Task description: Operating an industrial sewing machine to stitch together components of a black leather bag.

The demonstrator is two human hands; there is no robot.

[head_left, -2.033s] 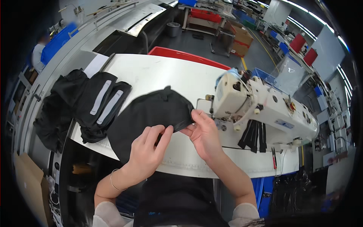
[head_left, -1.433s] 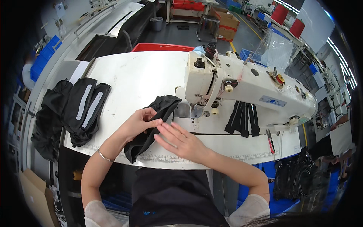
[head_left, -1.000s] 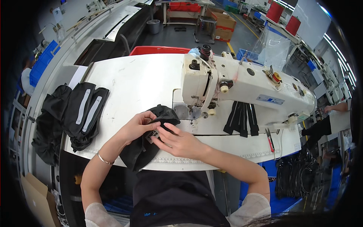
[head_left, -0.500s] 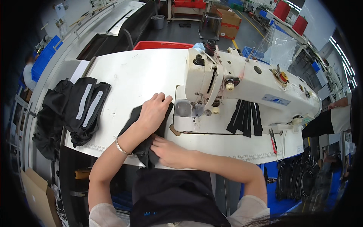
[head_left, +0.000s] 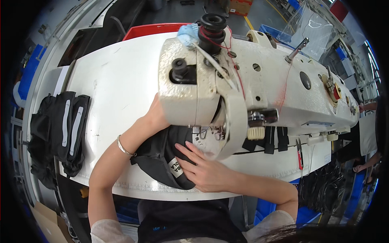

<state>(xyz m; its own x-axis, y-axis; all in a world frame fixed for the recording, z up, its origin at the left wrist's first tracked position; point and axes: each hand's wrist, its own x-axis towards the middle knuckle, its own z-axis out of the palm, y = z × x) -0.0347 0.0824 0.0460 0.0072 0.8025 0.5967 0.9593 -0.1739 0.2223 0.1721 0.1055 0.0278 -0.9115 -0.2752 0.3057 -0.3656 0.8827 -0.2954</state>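
A piece of black fabric lies on the white sewing table, its right edge close to the needle area of the sewing machine. A white label with dark print shows on the cloth. My right hand rests flat on the fabric beside the label, fingers stretched out and slightly apart. My left hand reaches to the far side of the fabric; the machine's head hides its fingers, so their pose cannot be seen. Part of the cloth is also behind the machine head.
Folded black pieces with grey strips are stacked at the left. Short black strips lie under the machine arm, near red-handled thread snips. A red bin stands behind the table. Another person's arm shows at far right.
My view has moved closer to the machine. The fabric is spread wider beside the needle area, showing its label. My right hand now lies flat, and my left hand has gone behind the machine head.
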